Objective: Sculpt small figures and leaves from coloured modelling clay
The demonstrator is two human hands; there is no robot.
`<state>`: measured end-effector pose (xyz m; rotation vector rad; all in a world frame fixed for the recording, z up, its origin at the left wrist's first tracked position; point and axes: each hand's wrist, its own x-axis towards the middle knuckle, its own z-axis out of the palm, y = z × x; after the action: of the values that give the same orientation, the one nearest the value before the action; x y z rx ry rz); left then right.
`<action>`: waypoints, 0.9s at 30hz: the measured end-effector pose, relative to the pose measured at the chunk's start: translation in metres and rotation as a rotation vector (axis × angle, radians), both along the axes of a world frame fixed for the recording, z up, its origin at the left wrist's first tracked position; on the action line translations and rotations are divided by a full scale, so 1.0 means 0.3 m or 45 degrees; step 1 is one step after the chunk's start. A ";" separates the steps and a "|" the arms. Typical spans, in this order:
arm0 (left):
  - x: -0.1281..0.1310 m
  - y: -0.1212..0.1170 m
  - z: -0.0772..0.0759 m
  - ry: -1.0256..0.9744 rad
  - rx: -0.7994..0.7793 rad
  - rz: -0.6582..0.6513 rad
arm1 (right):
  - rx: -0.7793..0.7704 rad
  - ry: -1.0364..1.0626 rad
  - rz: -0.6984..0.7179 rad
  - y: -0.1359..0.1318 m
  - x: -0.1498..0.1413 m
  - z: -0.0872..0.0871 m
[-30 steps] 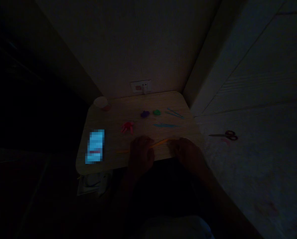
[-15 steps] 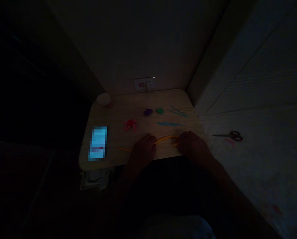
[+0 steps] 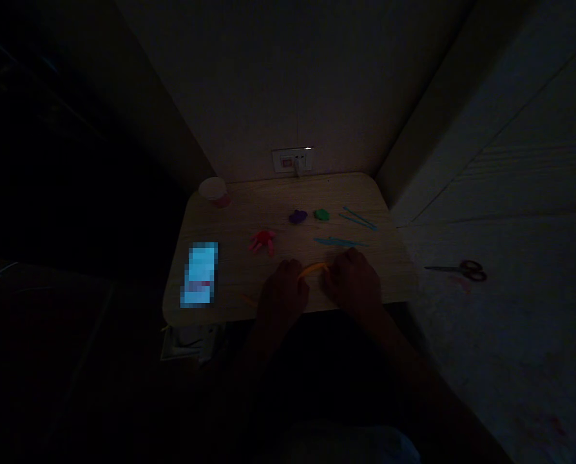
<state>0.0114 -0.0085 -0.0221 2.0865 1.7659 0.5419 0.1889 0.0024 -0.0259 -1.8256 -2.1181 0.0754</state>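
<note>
The room is very dark. My left hand and my right hand rest close together at the near edge of a small wooden table. Between them runs a thin orange strip, bent into an arch, with each hand closed on one end. Beyond it lie a red clay shape, a purple lump, a green lump and thin blue sticks.
A lit phone lies on the table's left side and a pale cup stands at its far left corner. A wall socket is behind the table. Scissors lie on the floor to the right.
My hands have come closer together, bending the orange strip from nearly straight into an arch. The view has shifted slightly to the left.
</note>
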 end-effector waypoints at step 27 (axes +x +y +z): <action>0.039 0.129 -0.002 -0.204 -0.079 -0.330 | 0.025 0.192 0.385 0.049 0.060 -0.052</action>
<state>0.0230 0.0301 -0.0226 2.1215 1.3812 0.5544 0.2070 0.0172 -0.0414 -1.4265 -2.2579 0.2559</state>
